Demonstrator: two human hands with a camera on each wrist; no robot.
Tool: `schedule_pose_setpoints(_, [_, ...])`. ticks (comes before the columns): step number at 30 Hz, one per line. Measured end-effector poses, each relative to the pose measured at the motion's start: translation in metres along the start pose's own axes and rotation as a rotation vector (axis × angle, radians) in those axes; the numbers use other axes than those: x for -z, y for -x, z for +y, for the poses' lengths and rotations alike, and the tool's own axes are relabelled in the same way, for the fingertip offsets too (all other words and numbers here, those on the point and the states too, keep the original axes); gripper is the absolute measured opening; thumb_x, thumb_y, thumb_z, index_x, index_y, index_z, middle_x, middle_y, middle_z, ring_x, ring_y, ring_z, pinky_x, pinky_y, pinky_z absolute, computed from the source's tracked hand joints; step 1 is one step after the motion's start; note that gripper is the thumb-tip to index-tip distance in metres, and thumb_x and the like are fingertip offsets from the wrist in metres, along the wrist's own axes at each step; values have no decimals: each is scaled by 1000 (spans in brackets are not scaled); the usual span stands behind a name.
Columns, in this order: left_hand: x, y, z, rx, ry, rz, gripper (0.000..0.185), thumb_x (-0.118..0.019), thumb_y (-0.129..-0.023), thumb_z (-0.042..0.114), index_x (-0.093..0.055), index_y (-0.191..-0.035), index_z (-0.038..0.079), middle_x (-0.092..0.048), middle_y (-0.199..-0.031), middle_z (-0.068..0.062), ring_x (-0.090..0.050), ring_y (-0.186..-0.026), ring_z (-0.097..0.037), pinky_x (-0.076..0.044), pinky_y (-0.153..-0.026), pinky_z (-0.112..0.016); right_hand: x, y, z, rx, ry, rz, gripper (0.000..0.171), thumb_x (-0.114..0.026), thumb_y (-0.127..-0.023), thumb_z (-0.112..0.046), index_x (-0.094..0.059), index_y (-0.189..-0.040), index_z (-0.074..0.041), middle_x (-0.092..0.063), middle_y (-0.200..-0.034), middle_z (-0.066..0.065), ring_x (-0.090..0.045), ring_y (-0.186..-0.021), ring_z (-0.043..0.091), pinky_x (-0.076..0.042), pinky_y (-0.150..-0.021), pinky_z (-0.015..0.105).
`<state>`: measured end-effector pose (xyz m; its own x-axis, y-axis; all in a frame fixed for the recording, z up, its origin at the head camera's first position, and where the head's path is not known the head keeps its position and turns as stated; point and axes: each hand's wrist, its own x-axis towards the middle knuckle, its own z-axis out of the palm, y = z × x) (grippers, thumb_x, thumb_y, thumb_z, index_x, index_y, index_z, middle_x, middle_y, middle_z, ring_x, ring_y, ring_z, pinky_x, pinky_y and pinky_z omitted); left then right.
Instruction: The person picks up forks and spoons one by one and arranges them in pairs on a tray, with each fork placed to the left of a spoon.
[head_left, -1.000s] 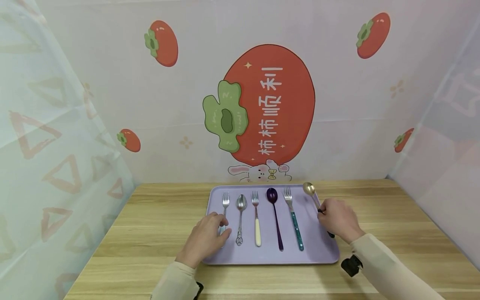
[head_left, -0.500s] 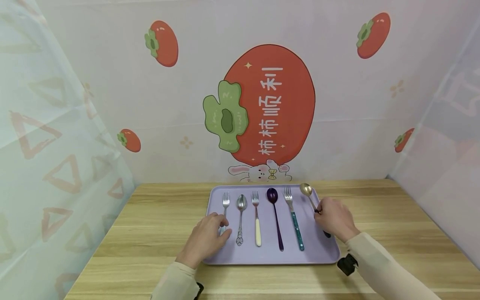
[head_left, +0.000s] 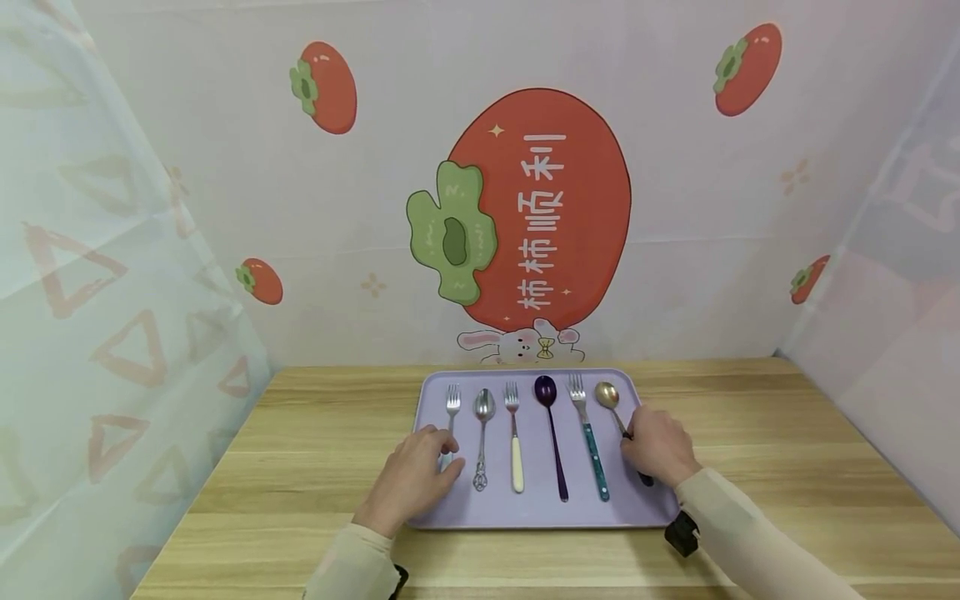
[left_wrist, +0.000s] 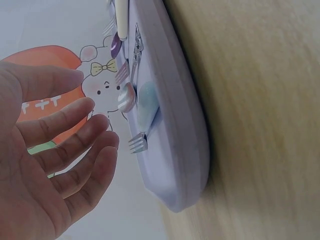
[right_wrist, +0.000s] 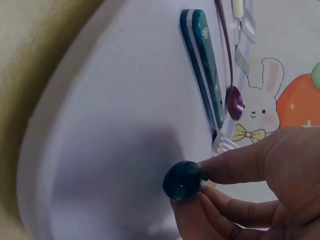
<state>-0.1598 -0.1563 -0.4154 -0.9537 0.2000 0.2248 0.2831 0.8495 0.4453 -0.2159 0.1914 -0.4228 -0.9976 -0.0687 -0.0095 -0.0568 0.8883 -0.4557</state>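
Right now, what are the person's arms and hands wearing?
Both hands, the left hand and the right hand, are bare: no gloves or rings show. Long cream sleeves cover both arms. A black strap sits at the right wrist, another at the left.

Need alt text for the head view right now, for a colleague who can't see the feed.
On a lilac rectangular tray on a wooden table, the person's right hand pinches the dark handle of a gold-bowled spoon at the right end of a row of six utensils. The left hand rests by the leftmost silver fork.
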Motion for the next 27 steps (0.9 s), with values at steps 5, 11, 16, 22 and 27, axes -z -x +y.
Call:
schedule_pose_setpoints(5, [1,0,1,4,4,-4,15,-78,-87,17,-71,-94,6,-65,-91,-6,-59,-81,-16,-51,-73,-38,-3,-2,-1,-16,-1,-11,13,-64,-80,0,-58,-68,-4,-55,-61,6,-54,-51,18,-43,-44,30])
schedule_pose_setpoints(11, [-1,-2,1,-10,4,1,15,-78,-87,17,-71,-94,6,-65,-91,-6,-57,-79,-15,-50,-72,-38,-5,-3,1,-23,9,-13,16,-63,-81,0,-55,-67,-4,-54,-60,6,-54,-50,18,-43,-44,29])
schedule_pose_setpoints(16, [-2,-4,1,-15,-4,6,15,-78,-86,17,-71,-94,6,-65,-91,-4,-58,-79,-15,-50,-73,-38,-6,-3,0,-34,23,-11,26,-63,-80,0,-49,-60,-8,-49,-54,4,-52,-47,17,-41,-43,27])
schedule_pose_setpoints(22, [-1,-3,1,-5,-1,3,15,-78,-86,17,-71,-94,7,-65,-91,-4,-59,-81,-16,-51,-74,-38,-7,-5,0,-28,26,-7,32,-65,-80,-1,-43,-57,-12,-45,-52,1,-51,-46,16,-40,-42,27])
schedule_pose_setpoints(27, [2,-3,1,13,8,8,15,-78,-87,17,-71,-95,7,-66,-93,-4,-60,-82,-17,-51,-74,-39,1,-3,0,-25,37,-19,23,-67,-85,-10,-56,-65,-5,-52,-57,3,-52,-49,16,-39,-44,28])
